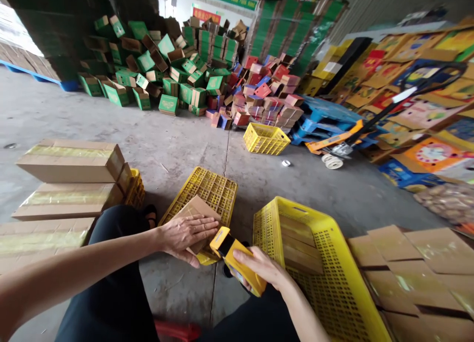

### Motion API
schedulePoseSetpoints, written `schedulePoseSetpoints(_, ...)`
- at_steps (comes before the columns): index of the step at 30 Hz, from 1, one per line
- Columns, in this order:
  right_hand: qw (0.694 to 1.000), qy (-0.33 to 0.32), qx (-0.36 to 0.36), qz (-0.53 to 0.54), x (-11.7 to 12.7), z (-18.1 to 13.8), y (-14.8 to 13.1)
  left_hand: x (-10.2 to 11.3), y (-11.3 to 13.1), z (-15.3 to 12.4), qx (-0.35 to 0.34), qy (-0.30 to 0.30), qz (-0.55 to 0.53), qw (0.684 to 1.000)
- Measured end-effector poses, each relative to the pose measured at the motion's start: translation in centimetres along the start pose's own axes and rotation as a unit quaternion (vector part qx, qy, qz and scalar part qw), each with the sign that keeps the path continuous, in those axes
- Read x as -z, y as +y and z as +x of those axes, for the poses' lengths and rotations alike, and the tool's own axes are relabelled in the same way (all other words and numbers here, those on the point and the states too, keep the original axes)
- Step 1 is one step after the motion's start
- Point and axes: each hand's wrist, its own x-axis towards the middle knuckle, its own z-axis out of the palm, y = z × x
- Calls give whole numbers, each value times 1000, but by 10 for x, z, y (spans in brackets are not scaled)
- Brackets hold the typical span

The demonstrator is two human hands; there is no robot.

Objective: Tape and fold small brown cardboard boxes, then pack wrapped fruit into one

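A small cardboard box (198, 208) lies on an upturned yellow plastic crate (218, 184) in front of my knees. My left hand (187, 233) rests flat on top of the box, its fingers stretched out. My right hand (257, 268) is wrapped around a yellow handheld device (240, 263) with a black band near its front end. That front end is at the box's right edge, close to my left fingertips; whether it touches the box I cannot tell. The device's exact kind is not clear.
To my right stands an open yellow crate (333, 233) with flat cardboard pieces inside, beside stacked cartons (414, 268). Taped boxes (70, 159) are piled at left. Farther off are green boxes (168, 105), another yellow crate (266, 138) and a pallet jack (344, 144).
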Motion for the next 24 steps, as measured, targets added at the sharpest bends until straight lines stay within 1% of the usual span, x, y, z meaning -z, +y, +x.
schedulePoseSetpoints(7, 999, 30, -16, 37, -3, -12, 6, -1, -1, 4, 5, -20, 5, 1000)
schedulePoseSetpoints(13, 1000, 0, -20, -4, 12, -27, 19, 2, -3, 4, -1, -25, 8, 1000)
schedulePoseSetpoints(16, 999, 10, -39, -12, 16, -31, 25, 3, -2, 4, -1, -28, 4, 1000)
schedulePoseSetpoints(20, 998, 23, -54, -20, 8, -20, 23, 4, 3, -1, 11, -17, -11, 1000)
schedulePoseSetpoints(24, 999, 8, -33, -13, -2, -4, 20, 5, 6, -4, 18, 3, -20, 1000)
